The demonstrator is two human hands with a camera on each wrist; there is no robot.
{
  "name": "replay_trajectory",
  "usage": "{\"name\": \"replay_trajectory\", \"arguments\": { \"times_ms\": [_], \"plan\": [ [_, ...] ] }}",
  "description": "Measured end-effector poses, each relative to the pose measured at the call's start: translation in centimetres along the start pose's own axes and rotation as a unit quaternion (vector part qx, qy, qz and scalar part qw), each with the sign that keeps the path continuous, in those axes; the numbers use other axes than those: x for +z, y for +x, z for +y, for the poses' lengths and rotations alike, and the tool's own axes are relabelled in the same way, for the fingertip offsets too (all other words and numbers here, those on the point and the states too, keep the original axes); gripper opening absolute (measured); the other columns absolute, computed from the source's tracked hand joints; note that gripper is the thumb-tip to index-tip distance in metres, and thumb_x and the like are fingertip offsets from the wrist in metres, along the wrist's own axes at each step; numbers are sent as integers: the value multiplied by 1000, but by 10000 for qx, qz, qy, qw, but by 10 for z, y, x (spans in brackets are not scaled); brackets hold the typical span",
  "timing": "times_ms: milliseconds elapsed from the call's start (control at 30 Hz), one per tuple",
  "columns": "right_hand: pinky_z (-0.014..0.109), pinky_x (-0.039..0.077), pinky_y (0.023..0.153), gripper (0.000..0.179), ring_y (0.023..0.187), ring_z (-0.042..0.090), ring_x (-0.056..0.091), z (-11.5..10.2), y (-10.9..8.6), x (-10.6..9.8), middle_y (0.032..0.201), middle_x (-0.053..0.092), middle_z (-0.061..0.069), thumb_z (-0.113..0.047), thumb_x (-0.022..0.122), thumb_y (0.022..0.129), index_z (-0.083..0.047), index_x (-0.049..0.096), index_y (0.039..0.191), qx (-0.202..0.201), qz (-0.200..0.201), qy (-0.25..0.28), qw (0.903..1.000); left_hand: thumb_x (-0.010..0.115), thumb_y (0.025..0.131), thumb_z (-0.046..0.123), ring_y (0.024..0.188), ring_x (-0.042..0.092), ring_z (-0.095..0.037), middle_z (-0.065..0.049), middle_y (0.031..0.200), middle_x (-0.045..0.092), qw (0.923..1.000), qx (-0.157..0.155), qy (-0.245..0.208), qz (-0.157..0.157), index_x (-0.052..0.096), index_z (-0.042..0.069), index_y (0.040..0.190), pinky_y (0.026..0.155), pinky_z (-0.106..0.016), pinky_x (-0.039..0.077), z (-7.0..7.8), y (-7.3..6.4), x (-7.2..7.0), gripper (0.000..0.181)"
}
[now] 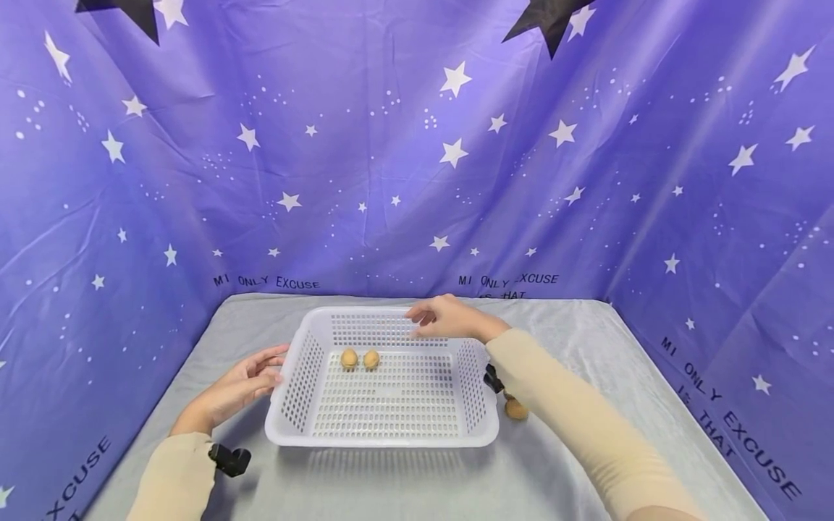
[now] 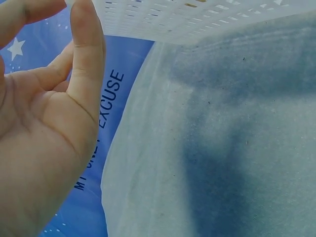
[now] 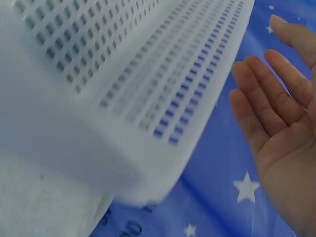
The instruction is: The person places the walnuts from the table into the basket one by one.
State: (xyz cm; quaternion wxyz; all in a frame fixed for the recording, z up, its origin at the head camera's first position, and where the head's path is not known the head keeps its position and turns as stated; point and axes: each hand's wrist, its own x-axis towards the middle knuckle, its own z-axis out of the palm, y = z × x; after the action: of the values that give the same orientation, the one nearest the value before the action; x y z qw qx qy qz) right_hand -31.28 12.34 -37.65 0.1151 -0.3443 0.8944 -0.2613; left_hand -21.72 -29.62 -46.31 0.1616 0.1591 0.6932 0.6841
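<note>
A white perforated plastic basket [image 1: 391, 441] is on the grey cloth. Two walnuts, one left [image 1: 349, 359] and one right [image 1: 371, 359], lie inside it, toward the back left. Fingertips of my left hand [image 1: 231, 387] are at the basket's left rim, thumb below the other fingers; the left wrist view cuts off the contact. Over the back right part of the basket is my right hand [image 1: 449, 318], loosely bent and holding nothing. The right wrist view shows that hand [image 3: 281, 118] beside the rim with a gap between. Another walnut [image 1: 517, 409] sits outside the basket's right end, near the sleeve.
Purple cloth with white stars [image 1: 365, 159] hangs at the back and both sides of the table [image 1: 554, 485]. Black wrist mounts [image 1: 229, 459] are on both forearms. Something brown beside the outside walnut is mostly hidden by the right sleeve.
</note>
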Motion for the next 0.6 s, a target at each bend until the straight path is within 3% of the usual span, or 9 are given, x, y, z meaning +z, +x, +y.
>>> {"name": "replay_trajectory", "arguments": {
  "times_ms": [367,600],
  "plan": [
    [40,54,93,44,105,22,67,34,-52,-28,122,68,13,-29,74,92,-6,66,128,118,486,25,9987,57,96,-6,109,62,-17,-20,132,50,10000,0,29,89,18,-11,153,90,-32,54,-4,2,-2,69],
    [39,55,90,43,101,22,67,69,-87,-39,112,71,8,-29,74,93,-3,66,126,327,807,123,9961,57,96,-6,110,62,-19,-21,133,50,9999,76,63,54,19,-11,153,91,-32,54,-3,0,-2,68]
  ]
}}
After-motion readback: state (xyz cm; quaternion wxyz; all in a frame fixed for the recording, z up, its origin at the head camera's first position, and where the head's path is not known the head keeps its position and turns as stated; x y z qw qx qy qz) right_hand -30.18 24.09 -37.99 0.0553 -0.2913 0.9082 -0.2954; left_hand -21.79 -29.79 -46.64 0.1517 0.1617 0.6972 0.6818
